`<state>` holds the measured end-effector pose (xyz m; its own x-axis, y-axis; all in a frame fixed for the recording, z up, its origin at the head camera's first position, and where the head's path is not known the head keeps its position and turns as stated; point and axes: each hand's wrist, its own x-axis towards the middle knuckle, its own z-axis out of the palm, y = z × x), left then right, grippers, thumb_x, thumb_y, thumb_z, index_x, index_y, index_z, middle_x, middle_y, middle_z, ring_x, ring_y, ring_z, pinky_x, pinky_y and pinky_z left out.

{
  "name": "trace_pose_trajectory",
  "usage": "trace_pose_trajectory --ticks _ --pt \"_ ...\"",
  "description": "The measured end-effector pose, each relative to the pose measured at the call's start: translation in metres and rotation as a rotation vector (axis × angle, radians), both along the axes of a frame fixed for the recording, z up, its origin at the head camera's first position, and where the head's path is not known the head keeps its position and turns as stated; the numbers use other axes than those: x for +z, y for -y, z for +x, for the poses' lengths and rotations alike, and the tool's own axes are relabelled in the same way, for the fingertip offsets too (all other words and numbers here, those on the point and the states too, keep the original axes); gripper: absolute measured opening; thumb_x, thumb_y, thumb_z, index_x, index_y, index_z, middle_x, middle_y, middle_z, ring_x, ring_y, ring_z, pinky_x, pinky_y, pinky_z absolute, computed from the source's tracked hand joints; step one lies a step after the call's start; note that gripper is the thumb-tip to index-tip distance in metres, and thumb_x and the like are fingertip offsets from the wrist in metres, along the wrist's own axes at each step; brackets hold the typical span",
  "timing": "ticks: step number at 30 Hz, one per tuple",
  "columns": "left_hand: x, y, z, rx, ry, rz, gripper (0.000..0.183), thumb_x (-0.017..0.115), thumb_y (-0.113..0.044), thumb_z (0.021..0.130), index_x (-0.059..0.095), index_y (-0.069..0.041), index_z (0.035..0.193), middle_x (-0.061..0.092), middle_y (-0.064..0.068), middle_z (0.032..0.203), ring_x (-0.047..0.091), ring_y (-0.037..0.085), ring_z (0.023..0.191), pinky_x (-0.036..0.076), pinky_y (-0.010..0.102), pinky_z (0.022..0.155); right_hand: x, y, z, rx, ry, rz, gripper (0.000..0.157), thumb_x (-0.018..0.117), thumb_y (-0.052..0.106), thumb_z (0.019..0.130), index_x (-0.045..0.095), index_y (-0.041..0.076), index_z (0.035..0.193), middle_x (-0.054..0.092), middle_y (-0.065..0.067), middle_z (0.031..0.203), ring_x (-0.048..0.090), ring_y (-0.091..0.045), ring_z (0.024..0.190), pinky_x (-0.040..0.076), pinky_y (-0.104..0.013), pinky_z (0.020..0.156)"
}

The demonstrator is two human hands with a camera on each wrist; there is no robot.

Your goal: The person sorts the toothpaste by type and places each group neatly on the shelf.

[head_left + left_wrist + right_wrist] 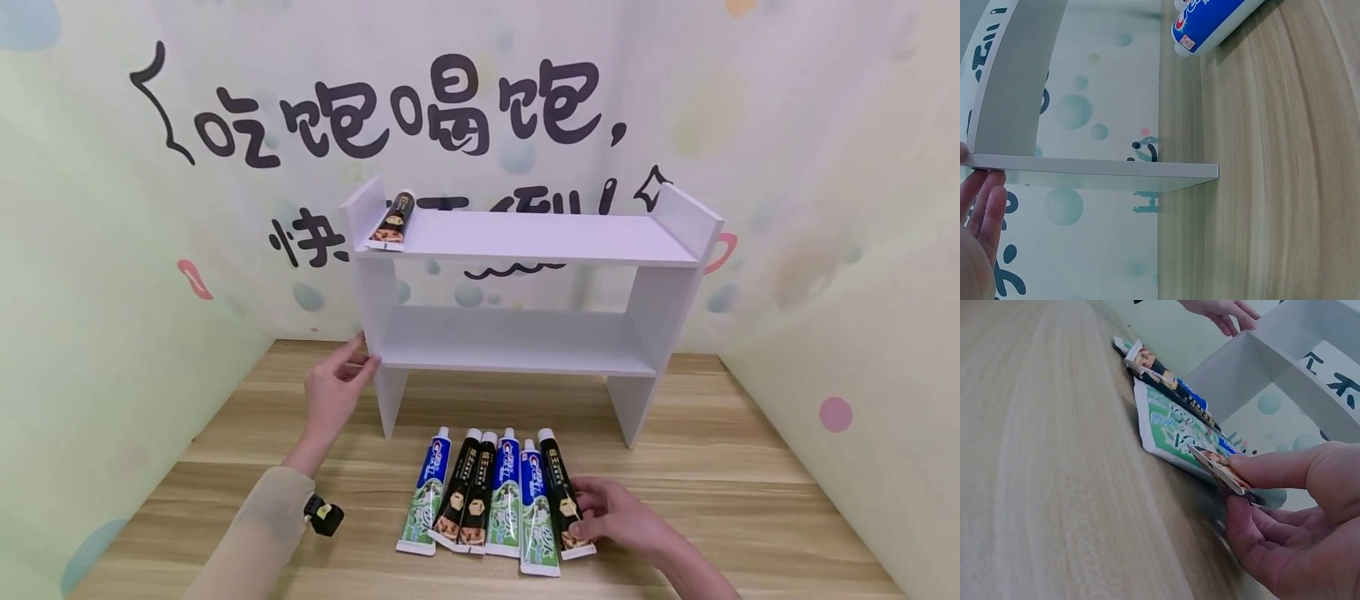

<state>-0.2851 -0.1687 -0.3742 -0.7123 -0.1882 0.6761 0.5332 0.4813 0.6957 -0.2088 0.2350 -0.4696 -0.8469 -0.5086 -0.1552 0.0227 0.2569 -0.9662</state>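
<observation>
Black toothpaste tube with white cap and flat printed end [562, 490], lying at the right end of a row on the wood-grain tabletop [750, 467], cap toward the back edge. The right hand [613, 512] pinches its flat end between thumb and fingers; in the right wrist view, the hand hides most of this tube, and its contact with the tabletop is hard to make out.

To its left lie two blue-and-green toothpaste tubes [537, 508], two black tubes [480, 492] with overlapping flat ends, and one outer blue-and-green tube [426, 492]. All are capped, their contents hidden.

Behind the row, toward the back edge, stands a white two-tier shelf unit [525, 233]. Its top board carries another black tube [393, 221], slanted at the left end against or just beside the side panel; which, cannot be told.

The left hand [335, 387] grips the unit's left panel, thumb and fingers on opposite faces, some fingertips hidden behind it. The left wrist view cuts off one blue tube at its top edge. Black wall lettering [450, 108] is partly hidden by the unit.
</observation>
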Motion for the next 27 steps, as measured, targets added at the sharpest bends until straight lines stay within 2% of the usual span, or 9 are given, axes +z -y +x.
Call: trace_pose_trajectory --ticks 4,7,10,13,20,27 --pt "-0.002 0.001 -0.002 0.002 0.008 0.006 0.039 0.074 0.006 0.083 0.064 0.01 0.121 0.07 0.033 0.084 0.059 -0.005 0.061 0.048 0.004 0.058 0.006 -0.001 0.001 -0.012 0.027 -0.048 0.08 0.069 0.004 0.085 0.022 -0.02 0.144 0.067 -0.013 0.111 0.065 -0.018 0.096 0.058 -0.026 0.081" --pt "-0.011 0.005 -0.011 0.008 0.019 0.019 0.04 0.075 0.003 0.083 0.065 0.007 0.122 0.071 0.031 0.085 0.058 -0.007 0.062 0.048 0.003 0.059 0.015 -0.001 0.001 -0.027 0.045 -0.083 0.083 0.07 0.005 0.085 0.019 -0.018 0.146 0.067 -0.01 0.112 0.065 -0.017 0.096 0.058 -0.027 0.083" --pt "-0.02 0.01 -0.02 0.01 0.017 0.022 0.041 0.076 0.0 0.084 0.066 0.003 0.123 0.072 0.03 0.086 0.057 -0.01 0.062 0.047 0.002 0.059 0.025 -0.001 0.003 -0.022 0.027 -0.09 0.083 0.071 0.006 0.086 0.019 -0.017 0.146 0.067 -0.009 0.114 0.065 -0.015 0.096 0.059 -0.027 0.082" --pt "-0.025 0.013 -0.024 0.009 0.016 0.019 0.041 0.076 -0.003 0.084 0.067 0.0 0.124 0.073 0.028 0.086 0.057 -0.012 0.062 0.047 0.002 0.059 0.035 -0.001 0.005 -0.014 0.001 -0.085 0.082 0.071 0.007 0.086 0.019 -0.017 0.146 0.067 -0.011 0.117 0.064 -0.014 0.097 0.059 -0.027 0.082" --pt "-0.028 0.015 -0.025 0.002 0.018 0.012 0.042 0.077 -0.008 0.085 0.067 -0.005 0.125 0.074 0.023 0.085 0.057 -0.016 0.062 0.049 0.004 0.059 0.057 -0.002 0.008 -0.023 -0.06 -0.057 0.082 0.071 0.008 0.087 0.02 -0.016 0.146 0.065 -0.016 0.122 0.065 -0.014 0.098 0.059 -0.028 0.082" --pt "-0.029 0.016 -0.024 -0.004 0.004 0.002 0.041 0.077 -0.006 0.085 0.067 -0.003 0.125 0.074 0.023 0.085 0.056 -0.018 0.063 0.048 0.003 0.059 0.083 -0.004 0.011 -0.02 -0.104 -0.054 0.078 0.071 0.007 0.087 0.024 -0.013 0.146 0.065 -0.008 0.115 0.065 -0.013 0.098 0.058 -0.026 0.083"
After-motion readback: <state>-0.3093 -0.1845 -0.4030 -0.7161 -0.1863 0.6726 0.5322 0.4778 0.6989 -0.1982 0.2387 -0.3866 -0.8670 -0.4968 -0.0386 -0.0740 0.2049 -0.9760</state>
